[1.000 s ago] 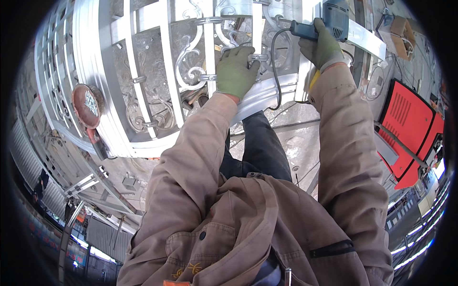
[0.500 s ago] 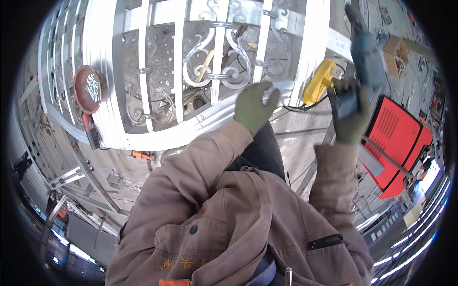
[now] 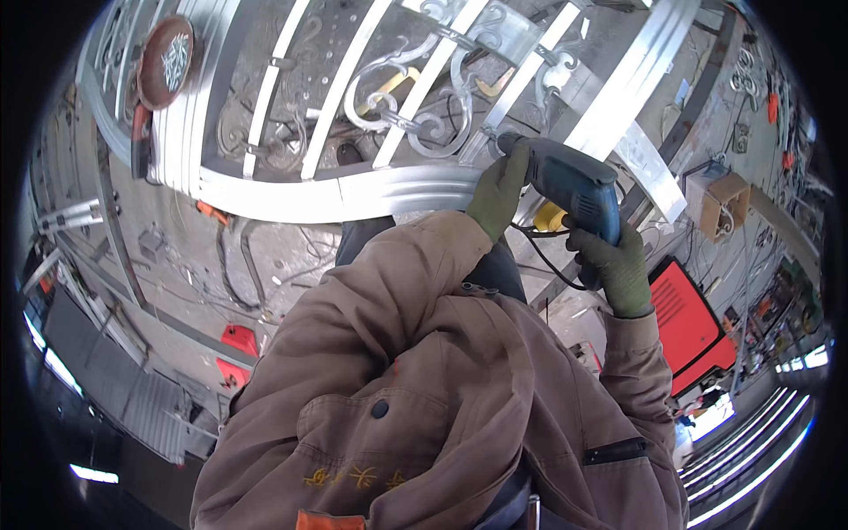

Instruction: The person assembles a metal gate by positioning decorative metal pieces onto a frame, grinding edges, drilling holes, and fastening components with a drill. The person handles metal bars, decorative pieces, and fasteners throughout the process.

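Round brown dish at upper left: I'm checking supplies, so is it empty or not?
Not empty: small silvery pieces lie in the round brown dish, with bare surface around them.

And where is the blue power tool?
In the head view, the blue tool is right of centre, in the right hand, its nose by the left hand.
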A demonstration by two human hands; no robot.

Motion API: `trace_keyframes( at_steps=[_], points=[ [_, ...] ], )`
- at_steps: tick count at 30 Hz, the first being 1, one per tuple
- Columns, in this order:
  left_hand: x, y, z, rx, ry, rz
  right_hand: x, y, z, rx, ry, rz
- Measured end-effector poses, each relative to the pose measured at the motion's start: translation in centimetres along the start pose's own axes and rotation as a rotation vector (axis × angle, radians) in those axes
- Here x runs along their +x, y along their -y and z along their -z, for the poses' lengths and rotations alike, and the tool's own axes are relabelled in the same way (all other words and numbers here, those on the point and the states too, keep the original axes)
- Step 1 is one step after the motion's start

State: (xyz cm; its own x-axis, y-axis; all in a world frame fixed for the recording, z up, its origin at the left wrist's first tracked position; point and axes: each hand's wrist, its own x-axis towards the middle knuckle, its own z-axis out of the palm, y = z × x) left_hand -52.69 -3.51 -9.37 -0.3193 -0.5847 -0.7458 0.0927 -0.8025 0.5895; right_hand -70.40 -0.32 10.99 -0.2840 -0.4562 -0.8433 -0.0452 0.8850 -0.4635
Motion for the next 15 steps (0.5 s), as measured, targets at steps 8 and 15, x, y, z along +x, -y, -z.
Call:
trace_keyframes(
  at_steps=[8, 15],
  points=[
    [0.2, 0.0, -0.7, 0.09, -0.111, -0.016, 2.7, 1.7, 1.5, -0.137, 0.079, 0.011],
    [0.3, -0.8, -0.9, -0.017, -0.107, -0.024, 3.9, 2.5, 1.2, -0.19, 0.086, 0.076]
  ],
)
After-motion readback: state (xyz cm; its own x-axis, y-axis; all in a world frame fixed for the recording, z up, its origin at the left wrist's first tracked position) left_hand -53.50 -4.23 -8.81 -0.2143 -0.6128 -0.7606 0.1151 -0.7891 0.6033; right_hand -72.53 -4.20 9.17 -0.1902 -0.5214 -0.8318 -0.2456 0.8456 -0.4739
